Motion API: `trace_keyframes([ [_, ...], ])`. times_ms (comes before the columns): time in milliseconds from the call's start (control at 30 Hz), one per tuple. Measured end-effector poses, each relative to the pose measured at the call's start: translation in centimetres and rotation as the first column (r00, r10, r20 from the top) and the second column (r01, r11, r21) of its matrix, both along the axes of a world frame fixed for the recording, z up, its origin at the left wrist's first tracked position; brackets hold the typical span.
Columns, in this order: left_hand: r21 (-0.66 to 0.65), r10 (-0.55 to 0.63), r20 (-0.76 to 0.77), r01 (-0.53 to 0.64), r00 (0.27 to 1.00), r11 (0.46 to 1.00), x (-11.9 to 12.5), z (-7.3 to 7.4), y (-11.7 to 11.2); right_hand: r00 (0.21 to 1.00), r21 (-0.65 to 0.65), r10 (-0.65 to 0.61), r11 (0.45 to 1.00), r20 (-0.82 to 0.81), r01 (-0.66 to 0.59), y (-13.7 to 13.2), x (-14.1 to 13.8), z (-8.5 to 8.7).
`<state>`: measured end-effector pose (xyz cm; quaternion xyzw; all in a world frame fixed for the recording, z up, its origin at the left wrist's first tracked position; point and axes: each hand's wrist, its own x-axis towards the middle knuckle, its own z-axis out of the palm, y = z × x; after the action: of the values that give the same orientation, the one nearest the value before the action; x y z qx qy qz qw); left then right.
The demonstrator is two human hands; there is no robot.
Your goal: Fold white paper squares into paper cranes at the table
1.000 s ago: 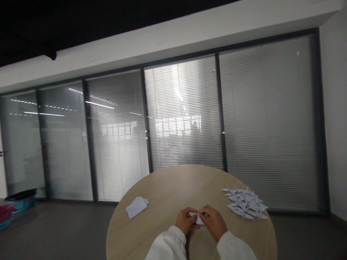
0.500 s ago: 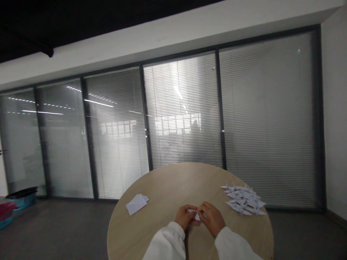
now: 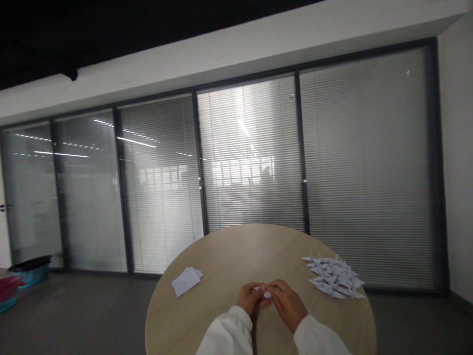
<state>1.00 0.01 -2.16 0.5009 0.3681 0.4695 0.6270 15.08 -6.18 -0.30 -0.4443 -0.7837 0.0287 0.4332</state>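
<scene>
- Along the far side of the room, a glazed partition with internal blinds [image 3: 251, 158] runs nearly the full width of the view, its lower edge meeting a dark grey floor [image 3: 92, 305].
- Off the table's left side, by the partition, a blue tub with a black lid [image 3: 29, 271] stands on that floor, well apart from the table.
- Nearest the person, a round light-wood table [image 3: 236, 251] fills the lower middle; its rim curves away on both sides.
- Toward the table's right edge lies a heap of white paper cranes [image 3: 332, 277], its outer points close to the rim.
- Left of centre, well in from the edge, sits a small stack of white paper [image 3: 186, 281], with open wood between it and the hands.
- Low and central, the left hand [image 3: 251, 299] and right hand [image 3: 287, 304], in white sleeves, are closed, fingertips pinching a small folded white paper [image 3: 266, 294] between them, just above the tabletop near the rim.
</scene>
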Motion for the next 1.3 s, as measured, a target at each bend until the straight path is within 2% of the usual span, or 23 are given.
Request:
trace_keyframes([
  [400,-0.046,0.061,0.066,-0.058,0.996,0.997,-0.33,0.58,-0.37,0.999,0.009,0.05,0.999,0.005,-0.05,-0.14,-0.09,0.1],
  [667,-0.031,0.081,0.037,-0.08,0.996,0.996,-0.54,0.78,-0.22,0.999,0.006,-0.003,1.0,-0.043,0.003,0.26,0.01,-0.51],
  [1100,0.009,0.089,0.067,-0.09,0.994,0.996,-0.75,0.77,-0.2,0.999,-0.002,-0.034,0.999,0.007,0.034,-0.12,0.07,0.09],
  [1300,-0.026,0.123,0.039,-0.122,0.992,0.992,-0.84,0.83,-0.04,0.999,-0.004,-0.042,0.999,0.007,0.042,-0.25,0.09,0.38],
])
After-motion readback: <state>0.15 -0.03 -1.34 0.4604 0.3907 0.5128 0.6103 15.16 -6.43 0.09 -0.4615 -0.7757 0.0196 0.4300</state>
